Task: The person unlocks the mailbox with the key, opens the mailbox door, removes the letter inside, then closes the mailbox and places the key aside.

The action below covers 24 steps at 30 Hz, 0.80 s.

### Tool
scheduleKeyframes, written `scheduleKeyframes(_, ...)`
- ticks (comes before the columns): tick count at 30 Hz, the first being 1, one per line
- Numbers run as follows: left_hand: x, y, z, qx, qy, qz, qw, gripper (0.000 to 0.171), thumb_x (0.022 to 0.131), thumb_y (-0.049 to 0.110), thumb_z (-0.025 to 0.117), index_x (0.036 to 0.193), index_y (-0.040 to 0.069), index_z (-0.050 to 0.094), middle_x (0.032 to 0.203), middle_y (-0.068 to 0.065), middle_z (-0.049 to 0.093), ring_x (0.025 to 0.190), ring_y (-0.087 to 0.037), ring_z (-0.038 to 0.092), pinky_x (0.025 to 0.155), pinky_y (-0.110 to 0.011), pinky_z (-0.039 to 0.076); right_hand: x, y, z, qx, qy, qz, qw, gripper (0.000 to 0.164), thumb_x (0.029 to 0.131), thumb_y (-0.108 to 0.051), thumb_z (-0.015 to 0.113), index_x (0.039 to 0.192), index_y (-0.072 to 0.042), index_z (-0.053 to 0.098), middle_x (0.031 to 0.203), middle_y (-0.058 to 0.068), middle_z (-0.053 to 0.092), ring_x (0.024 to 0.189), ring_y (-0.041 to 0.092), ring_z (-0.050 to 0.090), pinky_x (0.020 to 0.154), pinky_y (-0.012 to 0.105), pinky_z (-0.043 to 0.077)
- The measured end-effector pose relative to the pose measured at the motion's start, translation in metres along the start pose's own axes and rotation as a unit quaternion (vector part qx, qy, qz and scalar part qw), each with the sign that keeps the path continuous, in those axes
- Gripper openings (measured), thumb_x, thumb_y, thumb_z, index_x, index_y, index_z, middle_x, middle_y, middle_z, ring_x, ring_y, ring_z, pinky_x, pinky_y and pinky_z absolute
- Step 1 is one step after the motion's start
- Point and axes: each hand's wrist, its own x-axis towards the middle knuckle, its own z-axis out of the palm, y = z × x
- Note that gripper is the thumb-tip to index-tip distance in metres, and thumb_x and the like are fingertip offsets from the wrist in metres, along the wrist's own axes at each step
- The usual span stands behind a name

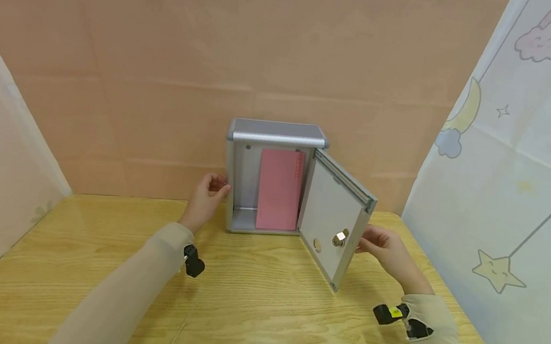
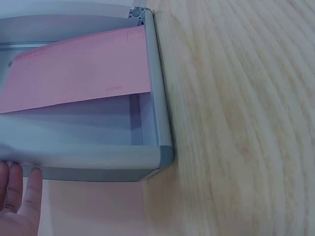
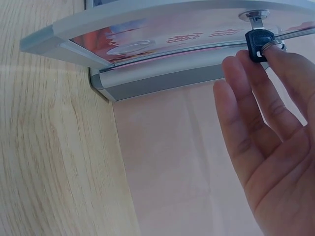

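A silver metal mailbox (image 1: 279, 130) stands upright on the table with its hinged door (image 1: 328, 217) swung out to the right. Inside leans a pink envelope (image 1: 279, 190), tall and narrow. My left hand (image 1: 205, 200) is at the box's left side, its fingertips right at the side wall in the left wrist view. Behind the door, my right hand (image 3: 275, 132) pinches a black-headed key (image 3: 259, 43) between thumb and fingers. The key sits in the lock on the door's outer face, and a small metal ring hangs from it. The lock's inner end (image 1: 340, 237) shows on the door's inside.
The wooden table (image 1: 257, 309) extends in front of the box. A peach backdrop (image 1: 164, 64) hangs close behind it. Patterned white sheets stand on both sides, the right sheet (image 1: 531, 171) near my right arm. Black wrist cameras are strapped to both sleeves.
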Motion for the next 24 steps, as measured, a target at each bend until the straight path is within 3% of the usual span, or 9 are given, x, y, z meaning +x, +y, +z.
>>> scheduleKeyframes(3, 0.000, 0.002, -0.003, -0.015, 0.013, 0.015, 0.9997, 0.033, 0.099, 0.027, 0.055, 0.119, 0.001, 0.048, 0.115, -0.014, 0.053, 0.106, -0.025, 0.049, 0.089, -0.030, 0.043, 0.000, -0.001, 0.001, -0.001, 0.001, 0.003, 1.000, 0.028, 0.098, -0.006, 0.054, 0.118, 0.013, 0.058, 0.100, -0.018, 0.068, 0.087, 0.005, 0.068, 0.077, 0.025, 0.057)
scheduleKeyframes(8, -0.002, 0.019, -0.007, -0.025, 0.095, 0.093, 0.9908, 0.027, 0.101, 0.026, 0.050, 0.113, 0.002, 0.050, 0.109, -0.010, 0.054, 0.100, -0.019, 0.049, 0.088, -0.028, 0.042, -0.001, -0.002, 0.001, -0.006, 0.005, 0.006, 1.000, 0.029, 0.098, -0.007, 0.054, 0.118, 0.014, 0.057, 0.100, -0.019, 0.068, 0.086, 0.004, 0.068, 0.078, 0.026, 0.057)
scheduleKeyframes(10, -0.003, 0.029, -0.006, -0.021, 0.122, 0.148, 0.9812, 0.022, 0.100, 0.021, 0.050, 0.109, 0.001, 0.052, 0.103, -0.011, 0.056, 0.096, -0.018, 0.051, 0.085, -0.025, 0.043, -0.001, -0.003, 0.002, -0.006, 0.006, 0.006, 1.000, 0.028, 0.098, -0.006, 0.054, 0.118, 0.014, 0.057, 0.100, -0.019, 0.068, 0.086, 0.004, 0.068, 0.077, 0.026, 0.057)
scheduleKeyframes(13, -0.005, 0.042, 0.000, -0.003, 0.128, 0.253, 0.9589, 0.015, 0.097, 0.010, 0.051, 0.101, -0.003, 0.055, 0.095, -0.015, 0.059, 0.088, -0.020, 0.054, 0.080, -0.022, 0.045, 0.000, -0.004, 0.002, -0.006, 0.007, 0.004, 1.000, 0.027, 0.098, -0.006, 0.054, 0.118, 0.012, 0.059, 0.099, -0.019, 0.069, 0.086, 0.005, 0.068, 0.077, 0.025, 0.057)
scheduleKeyframes(16, -0.006, 0.052, 0.010, 0.028, 0.098, 0.341, 0.9344, 0.010, 0.093, 0.003, 0.052, 0.097, -0.006, 0.056, 0.089, -0.018, 0.060, 0.081, -0.024, 0.057, 0.076, -0.024, 0.048, 0.000, -0.004, 0.002, -0.003, 0.007, 0.005, 1.000, 0.026, 0.098, -0.006, 0.054, 0.118, 0.009, 0.060, 0.100, -0.018, 0.069, 0.086, 0.005, 0.068, 0.077, 0.024, 0.057)
scheduleKeyframes(18, -0.008, 0.055, 0.017, 0.055, 0.075, 0.365, 0.9264, 0.010, 0.092, 0.002, 0.051, 0.096, -0.005, 0.057, 0.087, -0.016, 0.061, 0.078, -0.024, 0.058, 0.073, -0.029, 0.051, -0.001, -0.005, 0.002, -0.001, 0.007, 0.003, 1.000, 0.025, 0.098, -0.006, 0.054, 0.118, 0.009, 0.060, 0.100, -0.018, 0.068, 0.086, 0.005, 0.068, 0.077, 0.024, 0.057)
scheduleKeyframes(19, -0.009, 0.056, 0.022, 0.067, 0.064, 0.362, 0.9274, 0.010, 0.092, 0.002, 0.051, 0.096, -0.004, 0.058, 0.087, -0.015, 0.062, 0.078, -0.024, 0.058, 0.073, -0.031, 0.051, -0.001, -0.005, 0.002, 0.000, 0.008, 0.002, 1.000, 0.025, 0.098, -0.006, 0.054, 0.117, 0.009, 0.060, 0.100, -0.018, 0.068, 0.086, 0.005, 0.068, 0.077, 0.024, 0.057)
scheduleKeyframes(21, -0.011, 0.056, 0.031, 0.085, 0.038, 0.331, 0.9389, 0.011, 0.094, 0.004, 0.050, 0.099, -0.001, 0.059, 0.091, -0.014, 0.062, 0.080, -0.023, 0.060, 0.073, -0.035, 0.053, -0.001, -0.004, 0.002, 0.002, 0.007, 0.001, 1.000, 0.025, 0.098, -0.005, 0.054, 0.117, 0.011, 0.059, 0.100, -0.017, 0.069, 0.086, 0.005, 0.068, 0.077, 0.025, 0.057)
scheduleKeyframes(24, -0.012, 0.052, 0.044, 0.109, -0.005, 0.240, 0.9645, 0.017, 0.097, 0.007, 0.048, 0.109, 0.001, 0.059, 0.103, -0.012, 0.063, 0.092, -0.023, 0.061, 0.081, -0.038, 0.054, -0.002, -0.002, 0.003, 0.002, 0.007, -0.003, 1.000, 0.025, 0.098, -0.003, 0.053, 0.116, 0.013, 0.058, 0.099, -0.017, 0.069, 0.085, 0.005, 0.068, 0.076, 0.025, 0.057)
